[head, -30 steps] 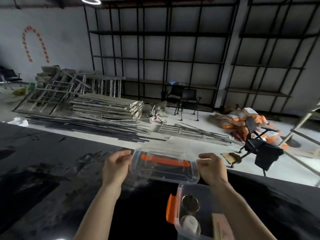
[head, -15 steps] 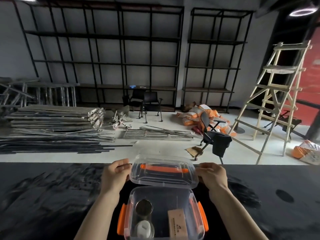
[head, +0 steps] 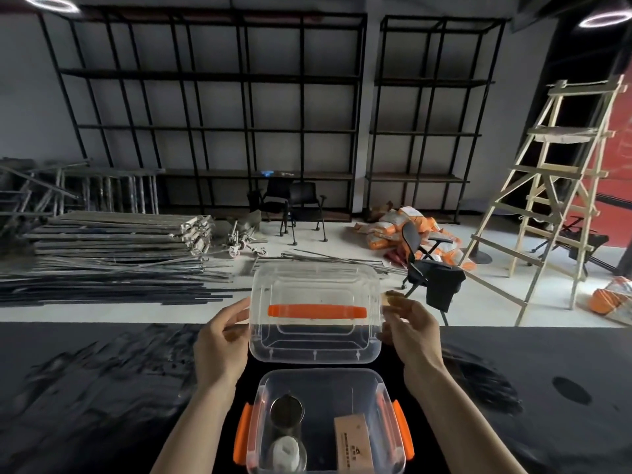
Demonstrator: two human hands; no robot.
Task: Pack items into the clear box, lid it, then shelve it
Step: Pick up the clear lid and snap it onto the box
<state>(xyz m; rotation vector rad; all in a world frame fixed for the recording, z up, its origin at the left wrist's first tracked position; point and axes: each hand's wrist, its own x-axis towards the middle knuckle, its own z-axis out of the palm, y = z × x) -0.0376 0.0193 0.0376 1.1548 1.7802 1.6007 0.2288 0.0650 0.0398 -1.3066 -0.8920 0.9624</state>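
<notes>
A clear lid [head: 314, 340] with an orange handle is held in the air, tilted toward me, above and beyond the clear box [head: 321, 378]. My left hand [head: 222, 343] grips the lid's left edge and my right hand [head: 410, 333] grips its right edge. The box stands open on the black table [head: 85, 388] at the bottom centre, with orange side latches. Inside it lie a dark round jar [head: 286, 410], a white round item [head: 287, 451] and a brown cardboard pack [head: 354, 443].
Tall black shelving racks [head: 219, 107] line the far wall across the floor. On the floor lie stacked metal bars [head: 113, 248], chairs [head: 427, 265], orange sacks [head: 400, 230] and a wooden ladder [head: 554, 186] at the right.
The view swung right, bringing the box to the centre. Both hands raised the lid and tipped it toward me, so it now shows more of its top.
</notes>
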